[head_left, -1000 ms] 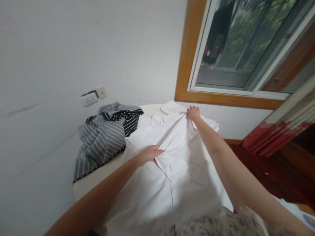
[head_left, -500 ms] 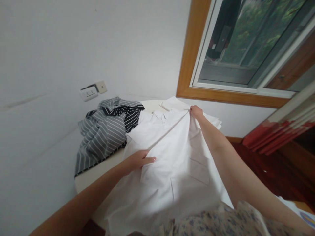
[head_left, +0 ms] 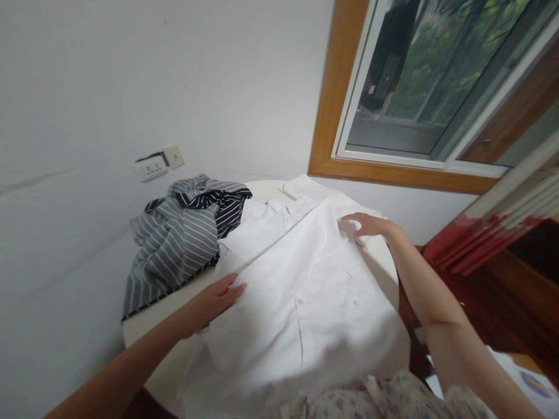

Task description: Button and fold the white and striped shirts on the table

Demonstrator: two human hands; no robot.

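A white button-up shirt point(head_left: 292, 279) is spread across a cream-coloured table point(head_left: 384, 262), one side folded over on a diagonal and its lower part hanging toward my body. My left hand point(head_left: 220, 299) lies on the shirt's left edge, fingers stretched and thumb apart. At the shirt's right side, my right hand point(head_left: 367, 225) has its thumb and fingers spread beside a crumpled bit of white cloth; whether the fingertips touch it is hard to tell. The shirt's collar point(head_left: 276, 206) shows near the far end.
Grey and black striped clothing point(head_left: 183, 233) is heaped on the table's left side by the wall. A thin pale stick-like item point(head_left: 287, 193) lies at the back. Wall sockets point(head_left: 151, 167), a wood-framed window point(head_left: 323, 116) and a red-and-cream curtain point(head_left: 463, 241) surround the table.
My right hand has let go of the shirt's folded edge and moved right and down, its fingers spreading. My left hand has slid left and lower, releasing its grip on the cloth.
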